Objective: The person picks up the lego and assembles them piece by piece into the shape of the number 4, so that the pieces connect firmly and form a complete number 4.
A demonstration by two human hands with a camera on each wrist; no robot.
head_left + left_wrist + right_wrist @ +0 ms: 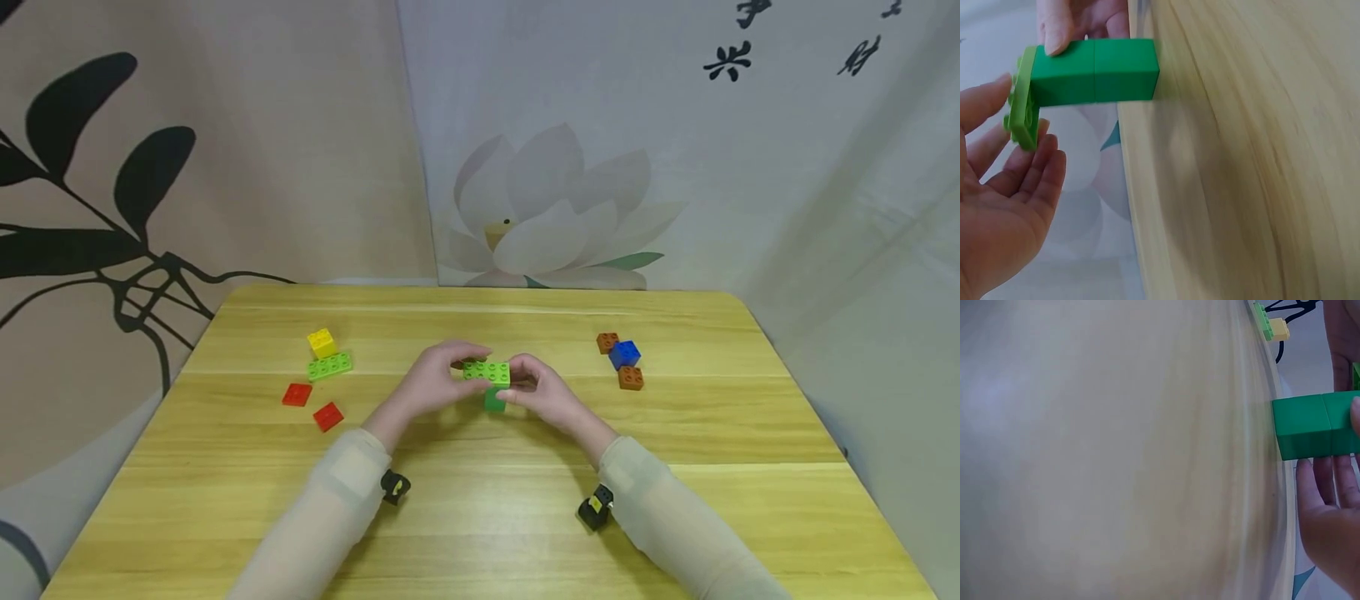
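A light green toy brick (487, 372), flat with two rows of studs, sits on top of two stacked dark green bricks (1094, 72), overhanging them to the left. This joined piece is held above the table. My left hand (438, 382) pinches the overhanging left end of the light green brick, thumb at the studded side in the left wrist view. From the other side my right hand (551, 393) grips the piece, its thumb (1057, 31) on the upper dark green brick. In the right wrist view, the light green brick is mostly cut off by the frame edge.
To the left on the wooden table (480, 517) lie a yellow brick (322, 343), another light green brick (330, 366) and two red bricks (297, 394). A blue brick (625, 355) lies between two brown bricks (631, 378) at right. Behind the table hangs a printed cloth (562, 100).
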